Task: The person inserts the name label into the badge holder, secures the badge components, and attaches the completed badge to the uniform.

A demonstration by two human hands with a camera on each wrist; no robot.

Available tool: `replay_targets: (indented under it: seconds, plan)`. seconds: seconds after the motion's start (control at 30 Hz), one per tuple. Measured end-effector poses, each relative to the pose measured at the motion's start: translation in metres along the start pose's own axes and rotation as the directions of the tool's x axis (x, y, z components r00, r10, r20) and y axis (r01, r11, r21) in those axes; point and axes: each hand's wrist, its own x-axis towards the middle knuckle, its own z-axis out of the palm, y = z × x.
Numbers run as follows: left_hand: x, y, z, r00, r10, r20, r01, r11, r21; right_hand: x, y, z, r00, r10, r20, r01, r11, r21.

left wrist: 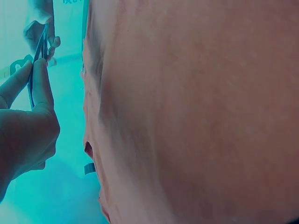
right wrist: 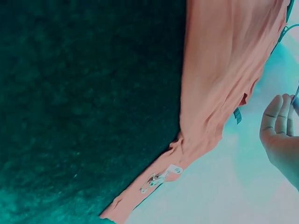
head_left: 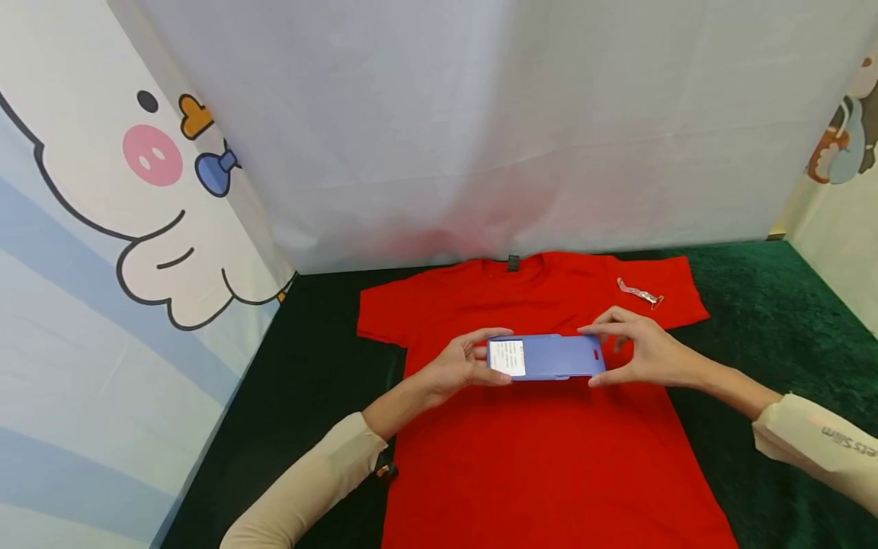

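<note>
A periwinkle-blue card holder [head_left: 559, 357] is held level above a red T-shirt [head_left: 549, 465]. It looks like two flat pieces overlapping lengthwise, with stepped edges near the middle and an oval slot at the right end. A white printed label [head_left: 507, 358] covers its left end. My left hand [head_left: 453, 370] pinches that end between thumb and fingers. At the slotted end, my right hand [head_left: 648, 351] grips the long edges with thumb and fingertips. The left wrist view shows the holder edge-on, thin, in the left hand [left wrist: 28, 135]. In the right wrist view the right hand [right wrist: 282, 135] is partly cut off.
A badge strap clip [head_left: 639, 293] with metal parts lies on the shirt's right sleeve. The shirt is spread on a dark green cloth [head_left: 761, 335]. A white curtain [head_left: 411, 137] hangs behind, and a cartoon-printed panel [head_left: 89, 305] stands at left.
</note>
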Motion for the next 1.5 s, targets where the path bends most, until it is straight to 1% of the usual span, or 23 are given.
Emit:
replay_targets:
  seconds: [0.17,0.4,0.5,0.6,0.73,0.8,1.0,1.17,1.33,1.5]
  plan:
    - [0.0019,0.0013,0.0024,1.000,0.007,0.015,-0.007,1.000,-0.009,0.0029,-0.0004,0.0037,1.000,0.012,0.002,-0.012,1.000,-0.001]
    - [0.0023,0.0012,0.0039,1.000,0.005,0.014,-0.005,1.000,-0.007,0.0050,-0.0025,0.0065,1.000,-0.018,0.005,0.017,0.999,0.028]
    - [0.0019,0.0013,0.0042,1.000,0.002,0.010,-0.002,1.000,-0.009,0.0048,-0.0029,0.0064,1.000,-0.014,0.009,0.014,0.999,0.031]
    - [0.0018,0.0012,0.0042,1.000,0.004,0.017,-0.004,1.000,-0.027,0.0046,-0.0023,0.0068,1.000,0.000,0.017,-0.001,1.000,0.030]
    - [0.0030,0.0012,0.0035,1.000,-0.008,0.025,0.009,0.998,-0.067,0.0040,-0.0015,0.0067,1.000,0.011,0.029,-0.012,0.999,0.030]
    - [0.0031,0.0013,0.0031,0.999,-0.015,0.028,0.017,0.997,-0.076,0.0035,-0.0017,0.0063,1.000,0.008,0.030,-0.009,0.999,0.032]
    - [0.0013,0.0019,0.0026,0.999,-0.013,0.043,0.016,0.996,-0.086,0.0019,-0.0001,0.0062,1.000,-0.006,0.023,0.006,1.000,0.013]
    - [0.0008,0.0017,0.0033,0.999,-0.008,0.034,0.010,0.998,-0.070,-0.0001,0.0026,0.0070,1.000,0.002,0.031,-0.002,1.000,0.007]
    - [0.0012,0.0003,0.0025,1.000,-0.004,0.016,0.005,0.999,-0.053,-0.0009,0.0029,0.0069,1.000,-0.007,0.024,0.007,1.000,0.015]
    - [0.0020,-0.0009,0.0018,1.000,0.001,0.022,0.000,0.999,-0.047,-0.0009,0.0024,0.0076,1.000,-0.007,0.017,0.007,1.000,0.006]
